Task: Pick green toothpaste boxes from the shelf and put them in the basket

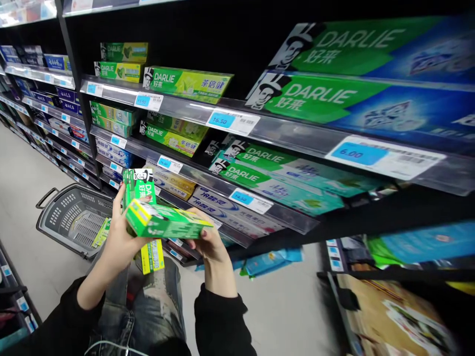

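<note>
the left hand (122, 237) is wrapped around an upright green-and-yellow cardboard box (143, 188) and also steadies the near end of a second green-and-yellow cardboard box (174, 225), which lies across the first. the right hand (211, 247) has its fingers closed on that crossing box's other end, at four o'clock.

both boxes look light and fairly stiff — the card probably slick, its long faces likely to dent under a hard squeeze. the ends or narrow edges seem the best place to take hold.

counted: at least two boxes in the hands; one grey plastic basket (61, 237) on the floor at nine o'clock, one green-and-yellow pack (102, 232) visible inside; on the top shelf, one long green-and-yellow box (185, 84) at twelve o'clock — and two stacked green-and-blue boxes (315, 94) at two o'clock.
</note>
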### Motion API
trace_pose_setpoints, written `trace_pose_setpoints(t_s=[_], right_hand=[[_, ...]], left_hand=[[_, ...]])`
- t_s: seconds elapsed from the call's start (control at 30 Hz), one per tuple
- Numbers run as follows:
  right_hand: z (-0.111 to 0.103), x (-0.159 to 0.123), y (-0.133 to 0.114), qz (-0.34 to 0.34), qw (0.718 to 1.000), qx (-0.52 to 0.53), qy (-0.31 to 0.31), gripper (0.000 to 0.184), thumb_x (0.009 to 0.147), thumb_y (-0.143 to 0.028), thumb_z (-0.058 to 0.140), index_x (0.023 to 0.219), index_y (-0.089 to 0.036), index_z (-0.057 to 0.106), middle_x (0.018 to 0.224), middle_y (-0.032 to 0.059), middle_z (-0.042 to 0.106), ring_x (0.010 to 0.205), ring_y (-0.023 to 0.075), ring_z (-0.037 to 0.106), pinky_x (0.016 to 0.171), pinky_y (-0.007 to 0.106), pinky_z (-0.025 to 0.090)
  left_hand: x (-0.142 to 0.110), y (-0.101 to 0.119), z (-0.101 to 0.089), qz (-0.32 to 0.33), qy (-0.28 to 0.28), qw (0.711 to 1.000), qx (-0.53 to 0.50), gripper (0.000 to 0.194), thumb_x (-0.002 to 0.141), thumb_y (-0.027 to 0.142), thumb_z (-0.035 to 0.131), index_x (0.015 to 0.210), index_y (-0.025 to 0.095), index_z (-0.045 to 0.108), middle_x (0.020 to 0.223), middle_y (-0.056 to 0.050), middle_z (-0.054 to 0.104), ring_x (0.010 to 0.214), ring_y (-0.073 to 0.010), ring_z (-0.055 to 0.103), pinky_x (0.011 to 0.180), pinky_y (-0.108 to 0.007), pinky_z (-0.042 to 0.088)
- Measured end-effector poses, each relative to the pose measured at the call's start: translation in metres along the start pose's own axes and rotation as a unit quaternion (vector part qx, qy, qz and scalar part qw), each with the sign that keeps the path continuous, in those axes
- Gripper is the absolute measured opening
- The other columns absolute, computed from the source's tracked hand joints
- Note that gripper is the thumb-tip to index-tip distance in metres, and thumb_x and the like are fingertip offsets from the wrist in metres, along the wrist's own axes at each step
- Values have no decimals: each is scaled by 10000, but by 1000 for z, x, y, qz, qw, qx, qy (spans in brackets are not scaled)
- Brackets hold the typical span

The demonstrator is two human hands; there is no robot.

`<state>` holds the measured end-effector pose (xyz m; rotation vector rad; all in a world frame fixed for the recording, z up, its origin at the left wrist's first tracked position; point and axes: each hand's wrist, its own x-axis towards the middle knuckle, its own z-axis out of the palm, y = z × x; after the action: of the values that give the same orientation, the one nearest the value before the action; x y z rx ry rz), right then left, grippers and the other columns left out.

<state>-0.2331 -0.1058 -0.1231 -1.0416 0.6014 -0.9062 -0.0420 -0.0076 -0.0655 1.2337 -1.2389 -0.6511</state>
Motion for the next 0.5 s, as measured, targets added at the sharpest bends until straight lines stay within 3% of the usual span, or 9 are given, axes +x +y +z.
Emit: trace_pose_setpoints(t_s=[0.1, 0.23, 0.33, 0.43, 0.5], right_hand=[[5, -1, -3, 40, 999, -13, 25, 579, 551, -603, 735, 875, -187, 494, 601, -21, 520, 291, 73, 371, 307, 204, 211], [12, 0, 0, 54, 997, -27, 39, 506, 623, -575, 715, 852, -177, 505, 560, -35, 470, 314, 81, 395, 323, 207, 250], [16, -2, 1, 38, 998, -34, 49, 482, 620, -541, 734, 871, -189, 520, 622, -31, 505, 367, 87, 439, 355, 218, 308], [18, -7, -2, -99, 982, -136, 89, 448, 579, -390, 804, 916, -222, 560, 799, 1, 594, 630, 149, 590, 537, 260, 475], [20, -11, -3, -239, 936, -240, 97, 443, 592, -263, 812, 972, -252, 584, 949, 30, 624, 884, 205, 620, 734, 318, 524]], left_hand=[[4, -16, 2, -26, 33, 999, -6, 563, 649, 272, 789, 1181, 216, 615, 1552, -33, 121, 1370, -310, 291, 1154, -395, 233], [9, -33, 3, -107, 50, 989, -85, 738, 618, 271, 810, 1270, 188, 476, 1453, -116, 332, 1324, -266, 363, 1118, -384, 280], [11, -40, -1, -129, 61, 985, -95, 694, 552, 282, 841, 1150, 152, 513, 1328, -132, 473, 1260, -269, 438, 1086, -367, 319], [11, -43, -8, -211, 41, 968, -132, 699, 514, 334, 859, 1086, 138, 508, 1095, -121, 618, 1029, -275, 594, 902, -375, 469], [9, -46, -13, -255, 16, 952, -170, 710, 510, 359, 861, 1086, 134, 511, 983, -105, 659, 865, -253, 640, 773, -354, 507]])
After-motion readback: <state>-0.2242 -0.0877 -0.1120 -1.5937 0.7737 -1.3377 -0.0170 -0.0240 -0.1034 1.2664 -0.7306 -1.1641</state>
